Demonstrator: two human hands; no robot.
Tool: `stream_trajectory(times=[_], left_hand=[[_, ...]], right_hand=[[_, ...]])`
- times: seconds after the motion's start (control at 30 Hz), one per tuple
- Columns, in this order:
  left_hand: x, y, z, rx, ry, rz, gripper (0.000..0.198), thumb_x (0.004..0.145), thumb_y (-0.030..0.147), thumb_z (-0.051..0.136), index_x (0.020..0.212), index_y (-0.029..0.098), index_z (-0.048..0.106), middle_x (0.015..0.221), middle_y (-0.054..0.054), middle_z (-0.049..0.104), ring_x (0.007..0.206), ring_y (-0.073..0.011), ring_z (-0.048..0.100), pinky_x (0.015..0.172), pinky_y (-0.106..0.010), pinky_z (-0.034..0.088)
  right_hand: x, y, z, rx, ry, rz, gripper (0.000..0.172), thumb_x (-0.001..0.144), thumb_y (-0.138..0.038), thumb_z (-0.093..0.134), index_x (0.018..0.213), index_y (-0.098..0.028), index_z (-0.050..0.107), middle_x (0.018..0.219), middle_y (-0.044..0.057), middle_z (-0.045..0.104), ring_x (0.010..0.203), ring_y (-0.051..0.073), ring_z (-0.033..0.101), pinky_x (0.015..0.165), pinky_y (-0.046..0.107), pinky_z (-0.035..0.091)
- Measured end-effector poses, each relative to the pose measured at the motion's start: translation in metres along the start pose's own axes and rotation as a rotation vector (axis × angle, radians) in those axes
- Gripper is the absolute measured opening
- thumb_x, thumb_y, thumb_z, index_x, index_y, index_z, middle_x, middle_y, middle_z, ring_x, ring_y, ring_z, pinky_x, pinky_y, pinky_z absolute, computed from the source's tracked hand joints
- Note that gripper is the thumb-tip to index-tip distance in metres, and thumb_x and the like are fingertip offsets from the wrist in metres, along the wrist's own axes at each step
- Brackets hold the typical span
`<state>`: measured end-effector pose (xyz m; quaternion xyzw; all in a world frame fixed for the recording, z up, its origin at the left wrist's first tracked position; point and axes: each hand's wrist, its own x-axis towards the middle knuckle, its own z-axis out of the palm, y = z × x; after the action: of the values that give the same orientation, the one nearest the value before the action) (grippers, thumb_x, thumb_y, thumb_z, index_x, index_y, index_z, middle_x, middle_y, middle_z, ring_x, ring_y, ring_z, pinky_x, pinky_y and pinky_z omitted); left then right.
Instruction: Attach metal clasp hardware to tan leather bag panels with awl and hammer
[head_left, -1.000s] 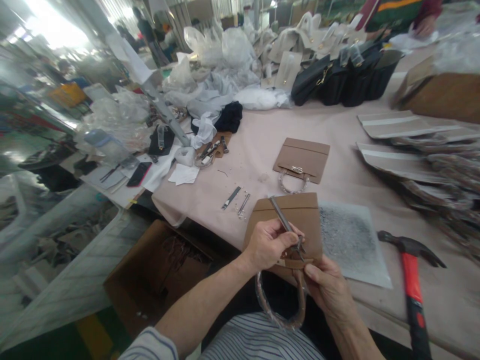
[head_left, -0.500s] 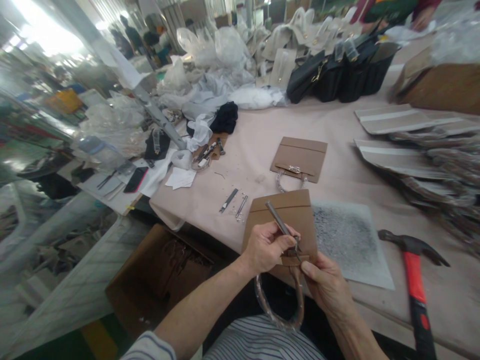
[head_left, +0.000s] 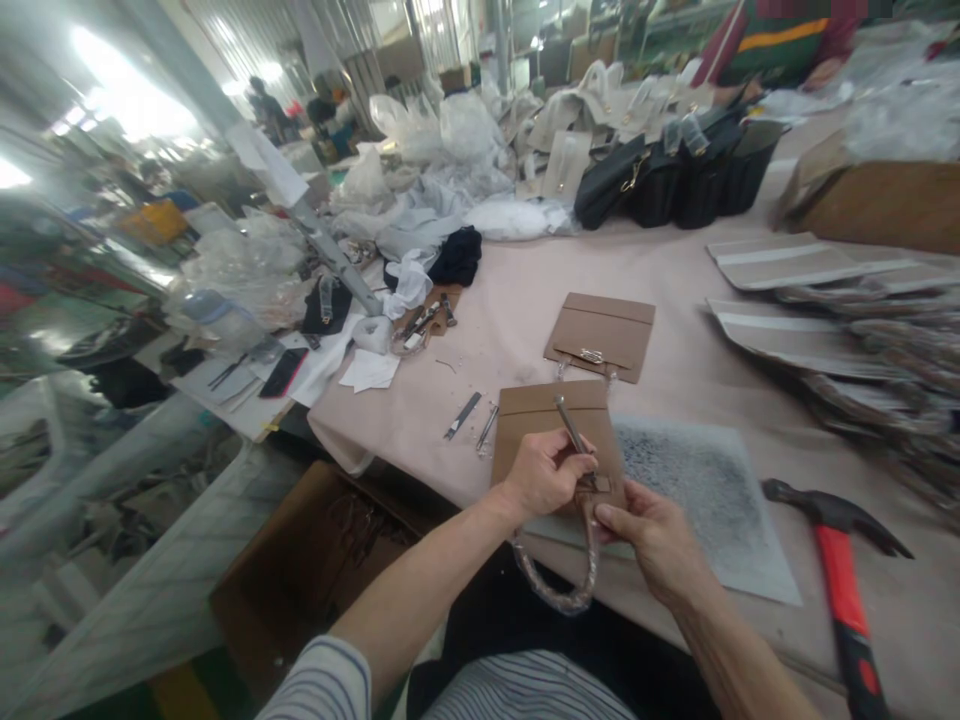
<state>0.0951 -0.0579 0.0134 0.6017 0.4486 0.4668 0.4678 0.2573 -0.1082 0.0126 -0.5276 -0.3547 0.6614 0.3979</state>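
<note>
My left hand [head_left: 551, 470] is closed around a slim metal rod-like tool [head_left: 570, 425], its upper end leaning toward the far left. The lower tip meets a brown bag panel [head_left: 551, 400] close to the small strap piece [head_left: 598, 484] by the handle base; fingers partly hide that spot. My right hand [head_left: 649, 530] pinches the panel's near right corner, thumb on top. From the near edge hangs a looped bag handle [head_left: 559, 600] in clear plastic wrap. A second brown panel [head_left: 604, 325] with a metal fitting lies just beyond.
A red-handled claw hammer [head_left: 840, 560] lies at right, beside a dark-speckled pale slab [head_left: 697, 500]. Two slim tools, including a flat blade [head_left: 462, 416], rest left of the panel. Stacked panels [head_left: 810, 330], black bags [head_left: 675, 180] and a cardboard box [head_left: 277, 580] surround the workplace. Another person stands across the table.
The tool in my left hand stands a little steeper, with its tip at the strap piece. The panel has shifted slightly up and left, and the view has tilted a bit upward.
</note>
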Motion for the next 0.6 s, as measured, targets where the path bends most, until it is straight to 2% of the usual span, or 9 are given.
stream_trajectory(times=[0.2, 0.37, 0.43, 0.5, 0.6], left_hand=[[-0.009, -0.023, 0.007, 0.199, -0.04, 0.042, 0.009, 0.082, 0.022, 0.069, 0.086, 0.015, 0.072, 0.078, -0.006, 0.075, 0.068, -0.0173, 0.069, 0.065, -0.025, 0.056], [-0.014, -0.031, 0.009, 0.315, -0.075, 0.137, 0.01, 0.082, 0.023, 0.071, 0.089, 0.016, 0.072, 0.082, -0.006, 0.076, 0.073, -0.0195, 0.073, 0.073, -0.028, 0.058], [-0.015, -0.032, 0.009, 0.339, -0.075, 0.185, 0.01, 0.083, 0.023, 0.07, 0.09, 0.016, 0.071, 0.084, -0.007, 0.077, 0.076, -0.0199, 0.073, 0.076, -0.028, 0.059], [-0.016, -0.033, 0.009, 0.351, -0.075, 0.224, 0.011, 0.084, 0.024, 0.069, 0.09, 0.016, 0.071, 0.086, -0.007, 0.076, 0.078, -0.0203, 0.074, 0.077, -0.029, 0.059], [-0.018, -0.036, 0.01, 0.371, -0.083, 0.272, 0.009, 0.085, 0.025, 0.067, 0.088, 0.016, 0.069, 0.086, -0.007, 0.076, 0.081, -0.0204, 0.074, 0.077, -0.028, 0.059]], right_hand=[[-0.006, 0.009, 0.002, -0.119, 0.111, 0.083, 0.064, 0.058, -0.036, 0.071, 0.119, -0.021, 0.056, 0.077, 0.001, 0.072, 0.067, 0.024, 0.069, 0.059, 0.035, 0.057], [-0.022, 0.009, -0.006, -0.229, 0.143, 0.15, 0.055, 0.061, -0.046, 0.065, 0.109, -0.02, 0.058, 0.07, 0.004, 0.072, 0.061, 0.025, 0.068, 0.059, 0.038, 0.056], [-0.03, 0.006, -0.016, -0.272, 0.167, 0.155, 0.055, 0.061, -0.051, 0.064, 0.106, -0.02, 0.059, 0.071, 0.006, 0.073, 0.065, 0.026, 0.069, 0.064, 0.04, 0.057], [-0.038, 0.003, -0.033, -0.314, 0.245, 0.133, 0.057, 0.06, -0.056, 0.063, 0.104, -0.02, 0.06, 0.077, 0.009, 0.075, 0.072, 0.028, 0.071, 0.072, 0.043, 0.058], [-0.051, 0.0, -0.07, -0.548, 0.509, 0.059, 0.058, 0.064, -0.061, 0.058, 0.104, -0.02, 0.063, 0.085, 0.013, 0.074, 0.083, 0.033, 0.071, 0.081, 0.048, 0.056]])
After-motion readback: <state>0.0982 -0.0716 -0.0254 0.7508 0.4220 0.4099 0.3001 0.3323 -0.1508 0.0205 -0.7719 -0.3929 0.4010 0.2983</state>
